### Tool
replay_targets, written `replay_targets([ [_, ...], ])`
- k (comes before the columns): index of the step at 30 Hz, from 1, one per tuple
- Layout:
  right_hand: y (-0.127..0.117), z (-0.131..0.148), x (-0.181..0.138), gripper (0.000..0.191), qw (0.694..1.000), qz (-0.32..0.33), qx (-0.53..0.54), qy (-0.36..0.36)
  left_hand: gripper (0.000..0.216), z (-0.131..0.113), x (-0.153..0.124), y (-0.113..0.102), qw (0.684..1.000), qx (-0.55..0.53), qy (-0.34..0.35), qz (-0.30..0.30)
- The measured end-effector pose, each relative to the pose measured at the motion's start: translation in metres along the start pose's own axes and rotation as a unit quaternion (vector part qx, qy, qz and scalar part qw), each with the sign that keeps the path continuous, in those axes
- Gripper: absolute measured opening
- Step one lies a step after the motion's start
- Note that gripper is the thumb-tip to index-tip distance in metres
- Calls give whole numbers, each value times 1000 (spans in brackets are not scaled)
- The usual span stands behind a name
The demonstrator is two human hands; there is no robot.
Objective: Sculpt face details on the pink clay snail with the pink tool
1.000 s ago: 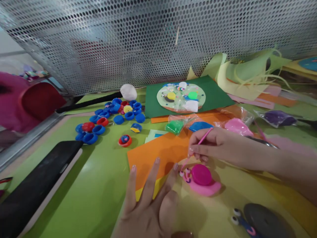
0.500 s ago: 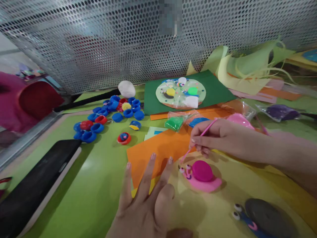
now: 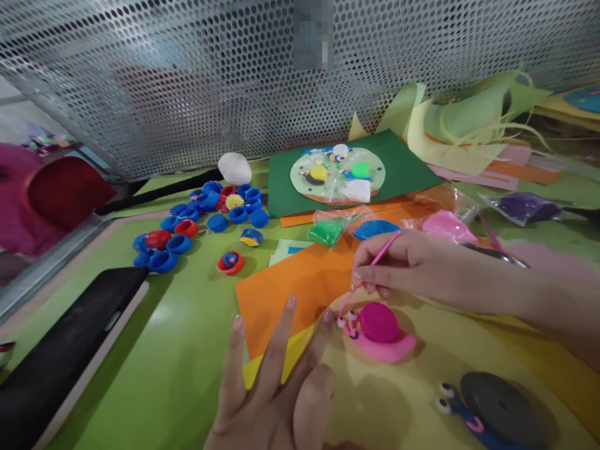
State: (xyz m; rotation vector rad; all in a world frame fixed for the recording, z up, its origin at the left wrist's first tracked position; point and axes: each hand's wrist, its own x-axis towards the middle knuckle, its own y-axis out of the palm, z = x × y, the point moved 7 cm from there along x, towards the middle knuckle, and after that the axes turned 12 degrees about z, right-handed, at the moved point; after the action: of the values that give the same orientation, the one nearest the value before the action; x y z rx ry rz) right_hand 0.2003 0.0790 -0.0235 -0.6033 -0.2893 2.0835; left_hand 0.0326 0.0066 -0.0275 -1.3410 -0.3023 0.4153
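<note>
My right hand [image 3: 412, 269] pinches a thin pink modelling stick [image 3: 385, 248], its tip pointing down at the eyes of a pink clay snail [image 3: 391, 349]. The snail has a magenta cap-like shell and two googly eyes, and lies flat on yellow paper [image 3: 375, 406]. My left hand [image 3: 276, 400] is spread across the paper's left edge, with one fingertip close beside the snail's eyes and nothing held. A blue snail with a dark grey round shell [image 3: 504, 400] lies at the lower right. Orange paper [image 3: 290, 281] lies beyond my left fingers.
Blue and red bottle caps [image 3: 164, 261] cluster at the left. A black phone-like slab [image 3: 70, 350] lies nearer. Behind are bags of green clay [image 3: 325, 231], pink clay [image 3: 447, 226] and purple clay [image 3: 527, 206], plus a decorated disc [image 3: 302, 181] on green card. A perforated metal panel [image 3: 210, 81] stands behind.
The stick's tip has come down closer to the pink snail's eyes. My left fingertip has shifted right, toward the eyes. The whole view has shifted slightly.
</note>
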Motion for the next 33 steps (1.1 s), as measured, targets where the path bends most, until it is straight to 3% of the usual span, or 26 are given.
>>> replay_targets([
  [10, 2, 3, 2, 24, 1000, -2, 14, -16, 29, -2, 1, -1, 1000, 14, -1, 3],
  [17, 0, 1, 0, 27, 1000, -4, 13, -13, 45, -1, 0, -1, 999, 34, 3, 0],
  [24, 4, 3, 0, 23, 999, 11, 28, -11, 28, -2, 1, -4, 1000, 0, 12, -16],
  [30, 2, -1, 1, 26, 999, 9, 31, -14, 28, -1, 0, -1, 999, -22, -26, -10],
  [33, 3, 0, 1, 25, 999, 12, 37, -18, 28, -2, 2, 2, 1000, -19, -10, 7],
])
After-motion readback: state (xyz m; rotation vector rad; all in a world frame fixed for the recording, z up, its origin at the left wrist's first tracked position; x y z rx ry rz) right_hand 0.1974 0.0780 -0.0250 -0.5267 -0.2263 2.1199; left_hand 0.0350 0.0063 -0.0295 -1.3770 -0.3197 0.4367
